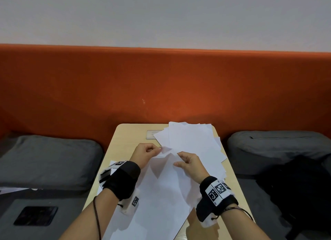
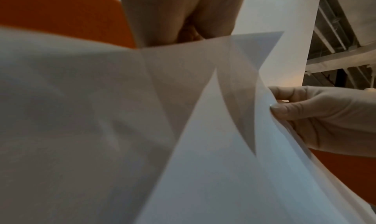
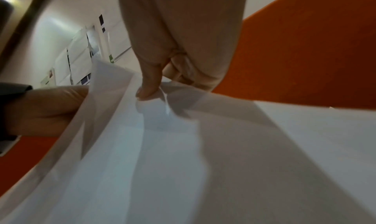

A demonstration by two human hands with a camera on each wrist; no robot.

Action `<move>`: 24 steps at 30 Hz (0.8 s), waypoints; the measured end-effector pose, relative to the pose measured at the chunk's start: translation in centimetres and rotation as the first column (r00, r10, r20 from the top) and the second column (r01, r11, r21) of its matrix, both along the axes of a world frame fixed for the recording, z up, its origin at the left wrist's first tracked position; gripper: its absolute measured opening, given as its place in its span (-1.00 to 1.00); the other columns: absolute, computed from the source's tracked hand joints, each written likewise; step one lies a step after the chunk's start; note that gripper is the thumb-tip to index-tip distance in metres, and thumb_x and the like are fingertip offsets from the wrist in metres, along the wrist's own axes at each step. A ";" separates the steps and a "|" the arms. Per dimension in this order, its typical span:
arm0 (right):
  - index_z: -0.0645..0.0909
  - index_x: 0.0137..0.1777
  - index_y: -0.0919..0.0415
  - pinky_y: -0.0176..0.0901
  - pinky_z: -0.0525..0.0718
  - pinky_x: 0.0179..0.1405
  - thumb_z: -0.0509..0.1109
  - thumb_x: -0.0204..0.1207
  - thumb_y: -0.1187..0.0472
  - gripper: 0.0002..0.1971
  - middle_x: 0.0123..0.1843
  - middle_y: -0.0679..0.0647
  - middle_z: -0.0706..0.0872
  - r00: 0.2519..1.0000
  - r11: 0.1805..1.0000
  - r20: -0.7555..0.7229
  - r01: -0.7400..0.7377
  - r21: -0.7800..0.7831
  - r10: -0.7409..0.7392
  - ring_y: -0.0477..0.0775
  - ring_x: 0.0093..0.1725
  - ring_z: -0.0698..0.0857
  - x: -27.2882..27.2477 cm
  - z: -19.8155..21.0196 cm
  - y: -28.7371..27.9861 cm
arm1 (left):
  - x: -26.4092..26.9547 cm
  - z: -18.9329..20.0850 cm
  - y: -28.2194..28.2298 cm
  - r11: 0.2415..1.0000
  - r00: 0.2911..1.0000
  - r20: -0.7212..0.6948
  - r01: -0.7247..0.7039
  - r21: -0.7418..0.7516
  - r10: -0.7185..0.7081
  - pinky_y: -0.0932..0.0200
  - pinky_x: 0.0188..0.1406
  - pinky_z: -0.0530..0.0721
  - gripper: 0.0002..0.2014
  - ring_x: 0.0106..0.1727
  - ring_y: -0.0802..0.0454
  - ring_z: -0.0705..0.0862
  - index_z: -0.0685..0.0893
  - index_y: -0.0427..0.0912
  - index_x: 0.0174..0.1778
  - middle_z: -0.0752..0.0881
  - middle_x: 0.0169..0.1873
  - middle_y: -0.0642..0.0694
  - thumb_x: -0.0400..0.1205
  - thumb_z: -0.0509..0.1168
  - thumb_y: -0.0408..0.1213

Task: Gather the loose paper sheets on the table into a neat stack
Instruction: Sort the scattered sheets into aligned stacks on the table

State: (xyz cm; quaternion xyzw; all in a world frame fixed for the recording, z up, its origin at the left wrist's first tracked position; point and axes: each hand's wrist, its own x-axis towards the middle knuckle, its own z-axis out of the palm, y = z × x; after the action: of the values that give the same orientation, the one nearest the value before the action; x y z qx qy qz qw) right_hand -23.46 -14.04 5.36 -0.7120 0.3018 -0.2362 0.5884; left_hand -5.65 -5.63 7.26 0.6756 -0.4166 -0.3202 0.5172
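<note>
Orange upholstery (image 1: 161, 85) backs the pale wooden table (image 1: 123, 137), flanked by grey cushions (image 1: 48, 161). White loose sheets (image 1: 193, 141) fan over the table's far right (overlapping, unaligned). Nearer, a held sheaf (image 1: 161, 195) is lifted at its top edge: left hand (image 1: 146, 154) and right hand (image 1: 192, 165) each pinch it, grip closed on paper.

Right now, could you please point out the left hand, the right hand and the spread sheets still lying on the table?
left hand (image 1: 146, 153): head view, back of the hand.
right hand (image 1: 192, 165): head view, back of the hand.
spread sheets (image 1: 193, 141): head view, top sheet's middle.
</note>
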 end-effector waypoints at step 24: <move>0.57 -0.46 0.11 -0.39 0.33 -0.47 0.43 0.51 0.33 -0.69 -0.66 -0.21 0.51 0.982 0.994 -0.157 0.098 -0.038 -0.103 -0.26 -0.61 0.43 -0.3 0.8 -1.9 | -1.0 1.3 0.0 0.904 0.918 -0.070 0.396 0.157 -0.390 0.41 -0.02 0.58 -0.52 -0.04 0.38 0.66 0.64 0.05 0.15 0.71 -0.01 0.23 0.28 0.43 -0.09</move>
State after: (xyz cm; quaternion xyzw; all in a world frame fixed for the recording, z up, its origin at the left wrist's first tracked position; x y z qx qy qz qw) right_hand -23.79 -15.94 6.13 -0.7212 0.3796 -0.2128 0.5390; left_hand -6.65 -5.68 8.56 0.6129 -0.5059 -0.4645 0.3907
